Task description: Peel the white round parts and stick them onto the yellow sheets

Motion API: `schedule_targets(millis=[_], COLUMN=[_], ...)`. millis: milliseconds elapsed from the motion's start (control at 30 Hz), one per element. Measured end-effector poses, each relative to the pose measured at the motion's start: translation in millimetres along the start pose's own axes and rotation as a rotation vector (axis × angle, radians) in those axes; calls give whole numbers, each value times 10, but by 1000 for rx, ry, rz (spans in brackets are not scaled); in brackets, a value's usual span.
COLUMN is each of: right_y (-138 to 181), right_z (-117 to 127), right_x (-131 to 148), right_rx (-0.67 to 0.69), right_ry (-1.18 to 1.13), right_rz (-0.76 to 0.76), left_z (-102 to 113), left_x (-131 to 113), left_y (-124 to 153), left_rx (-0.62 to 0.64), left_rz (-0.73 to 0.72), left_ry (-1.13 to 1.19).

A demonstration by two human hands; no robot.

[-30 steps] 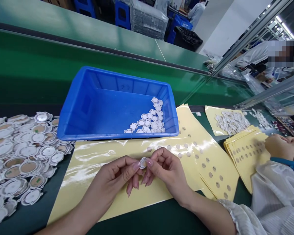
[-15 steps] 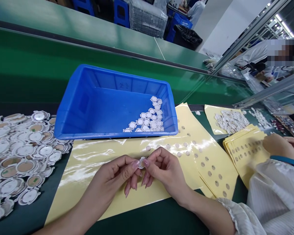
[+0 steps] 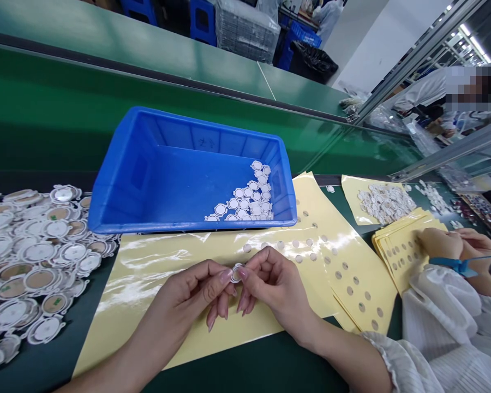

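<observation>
Between my two hands is a small round white-rimmed disc part (image 3: 236, 273) with a tan centre. My left hand (image 3: 202, 289) pinches its left edge between thumb and forefinger. On the opposite edge, the thumb and fingers of my right hand (image 3: 268, 281) close on the same part. Both hands hover over a glossy yellow backing sheet (image 3: 147, 305), which carries grey-tan round stickers (image 3: 298, 258) on its right side. Just beyond stands a blue plastic bin (image 3: 188, 225), with many similar white parts (image 3: 245, 204) laid in its right corner.
A heap of larger round white parts (image 3: 36, 251) spreads at the left. More yellow sheets (image 3: 352, 267) with stickers lie at the right, near a pile of small white parts (image 3: 387, 202). A co-worker's hands (image 3: 454, 243) and white sleeves are close on the right.
My hands and the disc part stay almost where they were. The co-worker's arms at the right have shifted, with both hands now drawn together over the yellow sheets.
</observation>
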State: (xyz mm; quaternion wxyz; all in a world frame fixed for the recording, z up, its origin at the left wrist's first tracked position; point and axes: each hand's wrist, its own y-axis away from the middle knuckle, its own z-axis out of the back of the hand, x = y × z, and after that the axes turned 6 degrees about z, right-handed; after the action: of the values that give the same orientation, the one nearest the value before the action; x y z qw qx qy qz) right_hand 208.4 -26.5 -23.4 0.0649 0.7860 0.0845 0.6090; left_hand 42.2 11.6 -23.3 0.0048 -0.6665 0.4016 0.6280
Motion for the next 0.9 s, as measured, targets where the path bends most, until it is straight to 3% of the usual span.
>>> schedule_targets(millis=[900], right_y=[0], right_z=[21], right_x=[-19], right_rx=[17], right_ry=[89], right_rz=[9], left_z=[-10], left_x=[16], left_y=[-7], left_rx=[0], left_rz=[-25], left_ry=[-7])
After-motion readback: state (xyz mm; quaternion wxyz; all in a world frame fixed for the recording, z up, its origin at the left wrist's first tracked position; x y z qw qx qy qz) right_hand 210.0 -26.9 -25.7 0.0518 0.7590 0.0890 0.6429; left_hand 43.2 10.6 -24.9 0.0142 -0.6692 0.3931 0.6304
